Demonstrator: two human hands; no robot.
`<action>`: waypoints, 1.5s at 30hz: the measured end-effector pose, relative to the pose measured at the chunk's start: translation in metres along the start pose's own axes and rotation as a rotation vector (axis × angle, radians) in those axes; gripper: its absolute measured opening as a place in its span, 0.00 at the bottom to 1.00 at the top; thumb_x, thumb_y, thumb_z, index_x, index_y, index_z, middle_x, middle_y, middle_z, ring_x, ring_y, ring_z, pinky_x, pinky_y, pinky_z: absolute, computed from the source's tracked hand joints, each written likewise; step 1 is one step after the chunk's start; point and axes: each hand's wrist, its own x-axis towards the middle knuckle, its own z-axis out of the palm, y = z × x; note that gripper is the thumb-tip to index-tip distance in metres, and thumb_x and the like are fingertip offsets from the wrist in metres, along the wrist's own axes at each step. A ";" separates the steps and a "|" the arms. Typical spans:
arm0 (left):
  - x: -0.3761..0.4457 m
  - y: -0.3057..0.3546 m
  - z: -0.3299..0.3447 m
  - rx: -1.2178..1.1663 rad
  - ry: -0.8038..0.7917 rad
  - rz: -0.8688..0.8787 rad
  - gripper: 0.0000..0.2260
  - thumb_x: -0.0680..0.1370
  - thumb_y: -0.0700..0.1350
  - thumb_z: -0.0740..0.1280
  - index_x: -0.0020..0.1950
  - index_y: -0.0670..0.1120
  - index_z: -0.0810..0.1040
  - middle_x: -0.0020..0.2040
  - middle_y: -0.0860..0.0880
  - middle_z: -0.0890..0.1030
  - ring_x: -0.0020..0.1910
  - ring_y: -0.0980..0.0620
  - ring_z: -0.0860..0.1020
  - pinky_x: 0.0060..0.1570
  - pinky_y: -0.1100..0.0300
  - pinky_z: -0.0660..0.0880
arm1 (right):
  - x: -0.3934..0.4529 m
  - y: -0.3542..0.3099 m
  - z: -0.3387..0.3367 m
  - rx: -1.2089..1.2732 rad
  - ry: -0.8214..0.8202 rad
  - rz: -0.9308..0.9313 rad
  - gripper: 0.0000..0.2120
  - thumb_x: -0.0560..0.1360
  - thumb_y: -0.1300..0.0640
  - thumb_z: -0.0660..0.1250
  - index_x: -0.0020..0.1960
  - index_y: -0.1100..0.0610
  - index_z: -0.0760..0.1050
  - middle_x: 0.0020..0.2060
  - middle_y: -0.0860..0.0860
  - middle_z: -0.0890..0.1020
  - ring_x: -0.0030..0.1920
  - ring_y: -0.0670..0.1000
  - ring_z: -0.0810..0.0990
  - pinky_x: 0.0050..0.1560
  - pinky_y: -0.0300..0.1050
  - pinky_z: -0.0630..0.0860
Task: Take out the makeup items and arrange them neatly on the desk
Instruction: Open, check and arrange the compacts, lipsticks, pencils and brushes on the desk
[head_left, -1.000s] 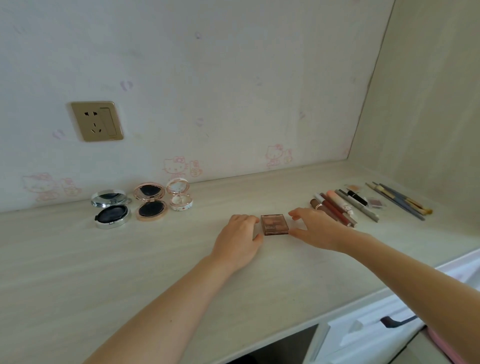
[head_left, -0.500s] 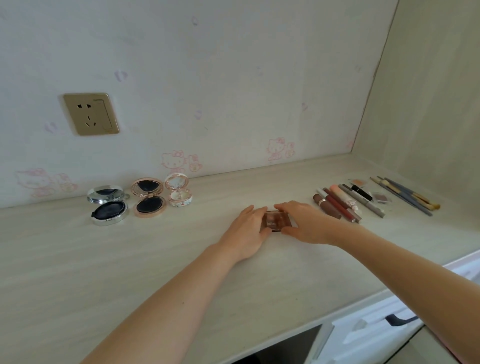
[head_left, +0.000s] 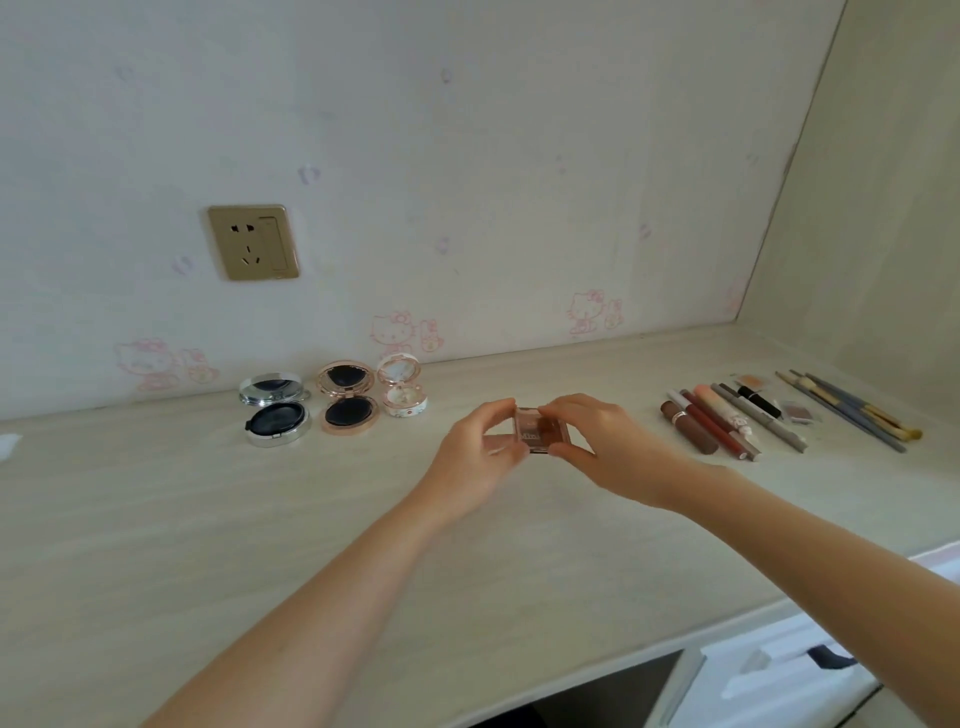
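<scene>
Palette now lifted off desk, right of compacts.
L hand & R hand both pinch its edges; a slip could drop it, popping lid.

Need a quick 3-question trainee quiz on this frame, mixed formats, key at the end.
1. True or false: the small square eyeshadow palette lies flat on the desk, untouched.
2. How many open round compacts sit by the wall at left? A) two B) three C) five
3. Fill in: the palette is held by ____ hands.

Key:
1. False. The left hand and right hand pinch it.
2. B: silver compact, rose-gold compact, white compact.
3. Both.
</scene>
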 end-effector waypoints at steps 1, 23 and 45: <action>-0.006 0.004 -0.007 -0.141 0.017 -0.047 0.20 0.77 0.40 0.68 0.69 0.44 0.70 0.66 0.50 0.75 0.58 0.53 0.79 0.58 0.59 0.76 | 0.001 -0.006 0.001 0.011 0.022 -0.021 0.17 0.78 0.56 0.65 0.66 0.56 0.72 0.58 0.49 0.76 0.57 0.48 0.74 0.57 0.35 0.67; -0.111 -0.008 -0.115 -1.046 0.239 -0.387 0.13 0.77 0.46 0.65 0.50 0.38 0.84 0.51 0.38 0.82 0.52 0.39 0.81 0.48 0.50 0.81 | 0.022 -0.155 0.059 0.199 0.052 -0.233 0.22 0.78 0.54 0.64 0.70 0.52 0.67 0.68 0.47 0.70 0.67 0.48 0.67 0.65 0.32 0.60; -0.132 -0.023 -0.143 -0.834 0.204 -0.395 0.17 0.77 0.45 0.64 0.58 0.33 0.78 0.52 0.35 0.81 0.55 0.34 0.79 0.57 0.45 0.77 | 0.046 -0.160 0.049 0.333 -0.156 -0.234 0.13 0.78 0.51 0.64 0.61 0.50 0.77 0.51 0.42 0.82 0.53 0.39 0.79 0.56 0.39 0.76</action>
